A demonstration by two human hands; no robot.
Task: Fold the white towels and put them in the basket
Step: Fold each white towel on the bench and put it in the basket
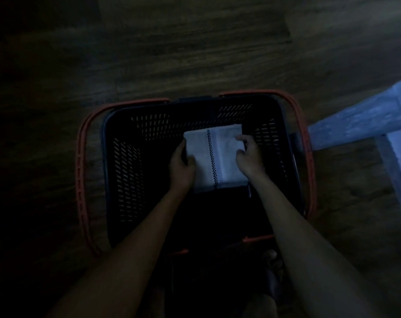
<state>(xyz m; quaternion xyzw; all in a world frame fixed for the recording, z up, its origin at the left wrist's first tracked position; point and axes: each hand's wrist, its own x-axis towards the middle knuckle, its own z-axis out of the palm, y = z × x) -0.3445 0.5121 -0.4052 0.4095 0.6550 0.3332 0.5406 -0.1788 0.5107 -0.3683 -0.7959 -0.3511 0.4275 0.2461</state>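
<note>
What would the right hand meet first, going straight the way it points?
Past the folded white striped towel it grips, the right hand would likely meet the far wall of the black slotted plastic basket; depth is unclear.

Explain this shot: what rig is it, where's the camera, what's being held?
No machine here: a person works with bare hands, and the single picture comes from a camera worn on their head, looking down. The left hand and right hand each grip a side edge of a folded white towel with a dark checked stripe, held over the open black basket with orange handles, which stands on a wood floor. Whether the towel rests on the bottom is unclear. A pale blue piece of furniture stands at the right.
</note>
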